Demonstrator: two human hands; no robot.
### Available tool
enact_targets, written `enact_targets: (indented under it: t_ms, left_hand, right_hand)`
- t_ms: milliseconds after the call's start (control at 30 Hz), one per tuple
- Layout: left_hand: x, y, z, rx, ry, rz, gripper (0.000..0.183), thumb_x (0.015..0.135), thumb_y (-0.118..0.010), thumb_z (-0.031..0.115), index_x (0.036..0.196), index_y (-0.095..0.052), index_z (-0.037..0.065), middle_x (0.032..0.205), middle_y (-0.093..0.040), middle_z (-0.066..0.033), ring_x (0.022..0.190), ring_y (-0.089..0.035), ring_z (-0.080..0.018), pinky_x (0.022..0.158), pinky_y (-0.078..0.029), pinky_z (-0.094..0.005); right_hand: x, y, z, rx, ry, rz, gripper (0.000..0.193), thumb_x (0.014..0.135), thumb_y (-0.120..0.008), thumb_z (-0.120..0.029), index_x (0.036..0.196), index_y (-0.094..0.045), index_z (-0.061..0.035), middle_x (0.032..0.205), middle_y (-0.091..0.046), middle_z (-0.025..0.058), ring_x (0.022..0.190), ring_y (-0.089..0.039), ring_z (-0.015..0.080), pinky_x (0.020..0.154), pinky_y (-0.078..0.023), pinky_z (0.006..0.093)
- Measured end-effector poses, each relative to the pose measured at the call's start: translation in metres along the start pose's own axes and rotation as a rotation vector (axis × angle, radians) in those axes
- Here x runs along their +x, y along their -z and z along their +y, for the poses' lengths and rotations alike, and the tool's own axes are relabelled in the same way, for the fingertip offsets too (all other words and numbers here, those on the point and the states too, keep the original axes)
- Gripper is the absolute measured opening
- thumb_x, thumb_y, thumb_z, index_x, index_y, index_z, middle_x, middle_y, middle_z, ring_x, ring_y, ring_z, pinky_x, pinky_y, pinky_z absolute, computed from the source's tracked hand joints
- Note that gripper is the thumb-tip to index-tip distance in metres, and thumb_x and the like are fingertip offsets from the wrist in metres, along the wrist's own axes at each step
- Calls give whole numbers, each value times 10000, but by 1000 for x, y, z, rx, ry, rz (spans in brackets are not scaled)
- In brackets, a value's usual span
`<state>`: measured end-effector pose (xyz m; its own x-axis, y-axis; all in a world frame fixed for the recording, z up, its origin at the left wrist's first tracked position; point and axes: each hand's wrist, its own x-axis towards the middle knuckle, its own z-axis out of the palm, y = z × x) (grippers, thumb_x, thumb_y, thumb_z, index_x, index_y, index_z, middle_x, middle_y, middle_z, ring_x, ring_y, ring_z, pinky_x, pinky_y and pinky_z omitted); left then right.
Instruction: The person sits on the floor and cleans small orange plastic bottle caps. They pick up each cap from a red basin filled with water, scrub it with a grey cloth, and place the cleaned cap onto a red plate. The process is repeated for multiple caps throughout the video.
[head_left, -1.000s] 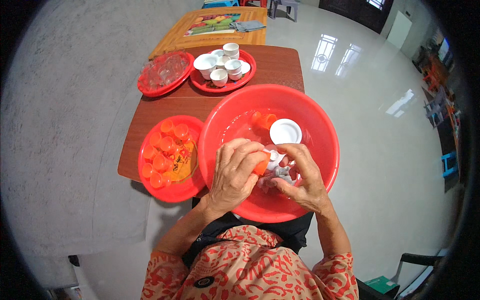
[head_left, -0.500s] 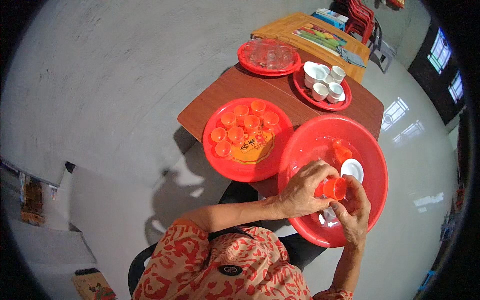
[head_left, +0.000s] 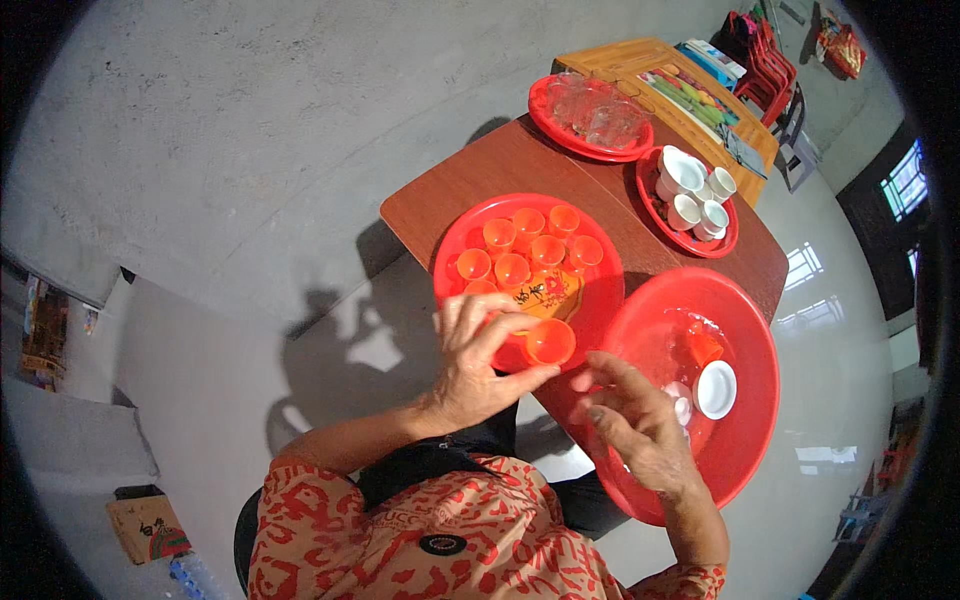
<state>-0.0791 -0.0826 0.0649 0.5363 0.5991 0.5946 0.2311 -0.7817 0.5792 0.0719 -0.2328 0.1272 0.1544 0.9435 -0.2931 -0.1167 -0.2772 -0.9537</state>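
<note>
Between the thumb and fingers of my left hand (head_left: 472, 345) is an orange cup (head_left: 551, 343), its mouth facing up. That hand is over the near edge of a round red tray (head_left: 607, 290). Several orange cups (head_left: 512, 268) stand grouped on the tray's far half. My right hand (head_left: 640, 430) is open, its fingers apart and slightly blurred, above the left side of a red basin (head_left: 762, 420). In the basin's water lie another orange cup (head_left: 705, 348), a white dish or bowl (head_left: 715, 390) and a smaller white piece, partly hidden by my right hand.
The tray and basin overlap the near edge of a brown table (head_left: 430, 215). Farther back are a red tray of clear glasses (head_left: 600, 120) and a red tray of white cups (head_left: 684, 212). Behind stands a light wooden table (head_left: 610, 62), with stacked red chairs (head_left: 768, 75) beyond.
My left hand has carried the orange cup leftward from over the basin to the red tray. The right hand has let go of it and moved left and slightly down. The view has shifted.
</note>
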Motion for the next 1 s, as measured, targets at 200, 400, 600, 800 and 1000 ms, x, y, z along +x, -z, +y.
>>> enact_targets:
  t_ms: [200,400,600,800,1000]
  left_hand:
    - [2,-8,-34,203,57,-4,513,565,-863,374,1009,-683,189,1132,-469,-53,1105,-385,-273,926,-276,-459]
    - [1,-30,-58,306,-5,-6,519,624,-808,421,1086,-665,232,1226,-444,-53,1135,-354,-271,915,-243,-473]
    - [-4,-33,-73,369,-38,-10,523,651,-783,453,1105,-658,228,1218,-461,-49,1122,-364,-260,907,-242,-467]
    - [-6,-37,-78,386,-31,-14,536,621,-805,445,1080,-671,203,1182,-470,-36,1111,-378,-277,937,-262,-455]
    - [-8,-38,-80,374,-27,-29,573,617,-811,433,1111,-648,192,1190,-469,-40,1111,-385,-282,939,-266,-463]
  right_hand:
    - [44,-31,21,228,-111,42,655,928,-513,-22,1472,-150,6,1328,-414,158,1038,-566,210,707,-529,292]
    - [72,-38,39,313,-128,189,699,892,-516,-31,1473,-129,7,1344,-408,169,1136,-507,240,760,-533,322]
    - [86,-41,37,248,-188,204,700,868,-510,1,1470,-153,-2,1336,-425,161,1151,-491,240,810,-514,330]
    - [92,-43,39,234,-198,223,688,858,-524,17,1458,-189,2,1362,-421,152,1137,-508,217,799,-516,308]
    - [93,-40,45,240,-184,232,663,857,-528,19,1445,-222,-7,1357,-435,146,1101,-535,205,780,-522,298]
